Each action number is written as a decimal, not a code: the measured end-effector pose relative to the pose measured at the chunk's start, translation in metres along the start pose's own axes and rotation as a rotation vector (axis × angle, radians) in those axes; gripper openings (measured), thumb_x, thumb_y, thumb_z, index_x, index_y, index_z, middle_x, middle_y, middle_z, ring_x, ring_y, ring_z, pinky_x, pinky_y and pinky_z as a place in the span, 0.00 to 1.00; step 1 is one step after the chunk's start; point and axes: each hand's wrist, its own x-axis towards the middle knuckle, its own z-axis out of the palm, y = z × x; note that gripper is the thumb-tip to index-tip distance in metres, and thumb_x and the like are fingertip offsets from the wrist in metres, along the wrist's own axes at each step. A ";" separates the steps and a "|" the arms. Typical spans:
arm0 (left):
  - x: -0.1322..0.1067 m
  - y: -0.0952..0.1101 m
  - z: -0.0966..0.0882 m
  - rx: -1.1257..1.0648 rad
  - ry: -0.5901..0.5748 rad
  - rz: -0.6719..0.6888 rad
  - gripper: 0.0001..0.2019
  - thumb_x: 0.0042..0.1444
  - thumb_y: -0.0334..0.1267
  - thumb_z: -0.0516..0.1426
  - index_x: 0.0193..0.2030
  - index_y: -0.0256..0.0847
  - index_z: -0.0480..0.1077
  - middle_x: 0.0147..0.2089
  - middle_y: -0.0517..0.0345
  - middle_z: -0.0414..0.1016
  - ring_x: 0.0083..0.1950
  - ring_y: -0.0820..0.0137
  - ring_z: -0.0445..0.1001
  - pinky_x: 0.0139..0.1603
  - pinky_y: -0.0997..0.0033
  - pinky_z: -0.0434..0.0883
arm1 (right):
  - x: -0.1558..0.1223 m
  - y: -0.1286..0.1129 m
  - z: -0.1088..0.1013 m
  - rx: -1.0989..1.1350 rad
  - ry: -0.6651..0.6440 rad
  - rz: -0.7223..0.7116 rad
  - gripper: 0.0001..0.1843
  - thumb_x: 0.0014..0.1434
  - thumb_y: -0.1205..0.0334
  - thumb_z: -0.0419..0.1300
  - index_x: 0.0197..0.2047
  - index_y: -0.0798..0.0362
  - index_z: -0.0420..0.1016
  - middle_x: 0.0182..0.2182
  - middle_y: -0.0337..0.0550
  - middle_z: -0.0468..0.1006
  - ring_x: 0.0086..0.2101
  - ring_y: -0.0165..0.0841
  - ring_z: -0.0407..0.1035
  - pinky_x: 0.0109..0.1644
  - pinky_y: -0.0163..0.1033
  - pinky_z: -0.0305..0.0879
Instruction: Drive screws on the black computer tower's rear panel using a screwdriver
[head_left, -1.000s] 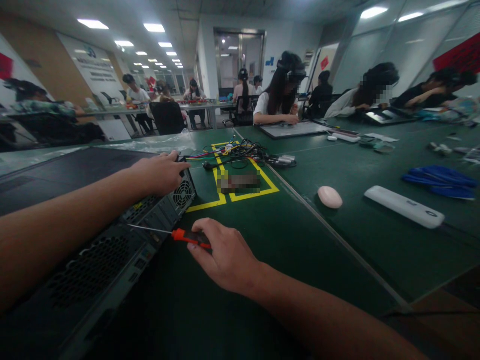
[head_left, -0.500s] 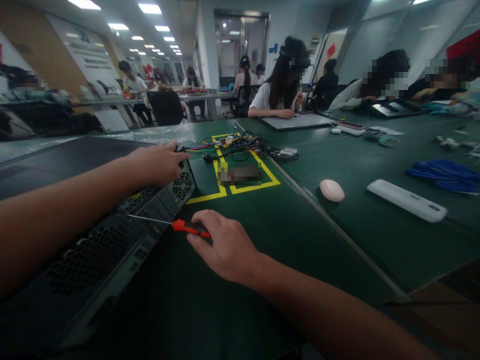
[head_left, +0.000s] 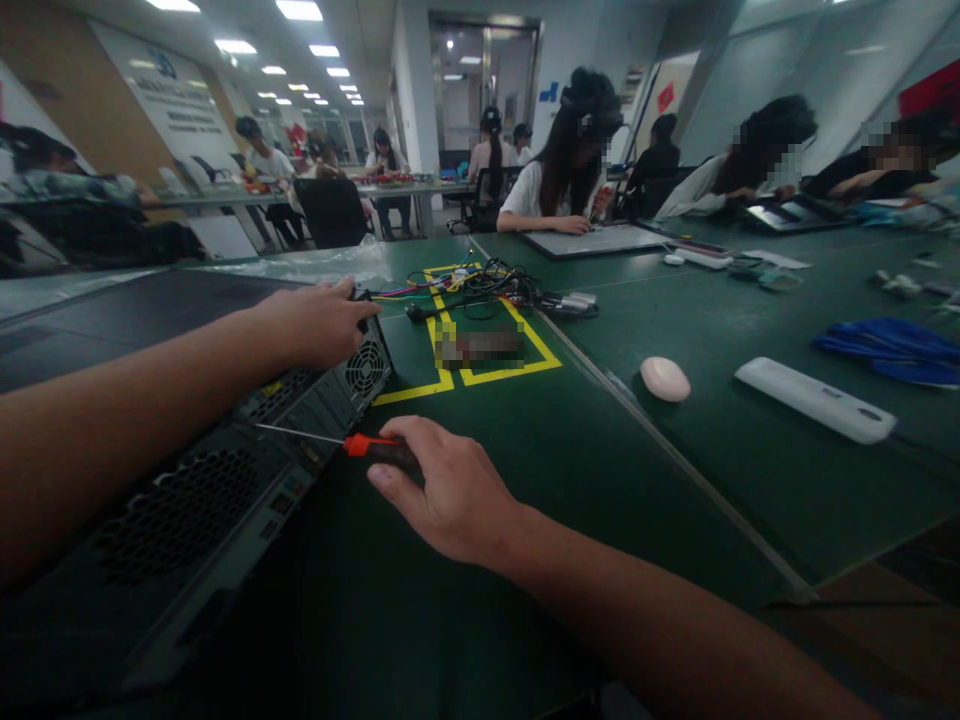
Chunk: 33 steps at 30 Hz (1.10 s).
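A black desktop computer case (head_left: 187, 480) lies at the left, its vented rear panel facing me. My left hand (head_left: 319, 325) grips the case's far upper corner, with fingers over the edge beside a small round fan grille (head_left: 365, 368); the thumb is mostly hidden. In my right hand (head_left: 450, 485) is a screwdriver with an orange-and-black handle (head_left: 360, 446), pinched between thumb and fingers. The thin shaft points left, and its tip meets the rear panel near the middle. Whether a screw sits under the tip is too small to see.
Tangled cables (head_left: 502, 290) lie beyond the case by yellow tape (head_left: 517, 372) and a blurred-out object (head_left: 480, 347). To the right are a pale oval object (head_left: 664, 379), a white bar-shaped device (head_left: 814, 400) and blue material (head_left: 892, 350). Other people sit across the green table (head_left: 600, 520).
The screwdriver handle has turned in my right fingers, showing its dark side below the orange. The thumb has shifted slightly left. My left hand stays at the case corner.
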 end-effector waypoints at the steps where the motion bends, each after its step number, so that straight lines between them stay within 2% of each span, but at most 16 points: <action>1: -0.001 0.001 -0.002 0.020 -0.029 -0.005 0.31 0.75 0.39 0.42 0.80 0.40 0.64 0.74 0.29 0.68 0.66 0.44 0.76 0.62 0.41 0.75 | 0.000 0.000 0.000 0.007 0.002 0.002 0.19 0.77 0.49 0.60 0.64 0.48 0.69 0.53 0.47 0.81 0.46 0.41 0.77 0.50 0.48 0.72; 5: -0.001 0.004 -0.006 0.051 -0.074 -0.027 0.31 0.75 0.39 0.42 0.82 0.43 0.61 0.76 0.30 0.65 0.70 0.43 0.74 0.64 0.42 0.74 | 0.001 -0.001 -0.001 -0.009 0.007 0.022 0.15 0.75 0.57 0.61 0.62 0.48 0.69 0.52 0.46 0.82 0.44 0.40 0.77 0.50 0.48 0.73; 7: 0.003 0.004 -0.005 0.054 -0.109 -0.054 0.32 0.74 0.41 0.44 0.83 0.48 0.61 0.77 0.33 0.64 0.72 0.42 0.73 0.65 0.41 0.74 | 0.001 -0.002 -0.001 -0.016 0.005 0.027 0.13 0.75 0.60 0.61 0.60 0.48 0.70 0.50 0.45 0.82 0.42 0.39 0.76 0.48 0.46 0.72; 11: 0.009 0.000 0.001 -0.005 -0.090 -0.100 0.33 0.71 0.45 0.49 0.82 0.54 0.63 0.81 0.41 0.64 0.73 0.40 0.71 0.68 0.41 0.73 | 0.001 -0.001 0.000 -0.017 0.007 0.022 0.11 0.75 0.60 0.60 0.59 0.47 0.70 0.48 0.45 0.81 0.41 0.39 0.76 0.47 0.45 0.71; 17: 0.008 0.002 0.001 -0.010 -0.086 -0.114 0.34 0.70 0.44 0.47 0.82 0.52 0.61 0.83 0.38 0.60 0.73 0.36 0.72 0.66 0.37 0.73 | 0.001 0.002 0.002 -0.015 0.012 0.023 0.11 0.76 0.60 0.60 0.59 0.47 0.70 0.48 0.43 0.81 0.41 0.38 0.75 0.46 0.45 0.70; 21: 0.007 0.003 -0.002 0.011 -0.098 -0.102 0.34 0.70 0.43 0.47 0.82 0.51 0.62 0.82 0.36 0.61 0.73 0.36 0.72 0.67 0.38 0.73 | 0.001 0.002 0.002 -0.011 0.015 0.019 0.11 0.76 0.59 0.60 0.59 0.47 0.70 0.49 0.44 0.81 0.41 0.38 0.75 0.46 0.45 0.70; 28: 0.008 0.001 0.000 0.010 -0.104 -0.088 0.34 0.71 0.43 0.48 0.83 0.50 0.61 0.84 0.37 0.58 0.76 0.35 0.70 0.69 0.36 0.72 | 0.001 0.000 0.001 -0.004 0.010 0.022 0.11 0.76 0.57 0.60 0.58 0.48 0.71 0.48 0.44 0.81 0.40 0.38 0.75 0.45 0.45 0.69; 33: 0.009 0.001 0.000 0.040 -0.112 -0.067 0.34 0.72 0.43 0.45 0.84 0.47 0.59 0.84 0.33 0.58 0.78 0.34 0.68 0.69 0.36 0.73 | 0.001 -0.001 -0.001 -0.007 -0.001 0.024 0.11 0.76 0.56 0.61 0.58 0.48 0.72 0.49 0.44 0.81 0.43 0.39 0.76 0.46 0.45 0.69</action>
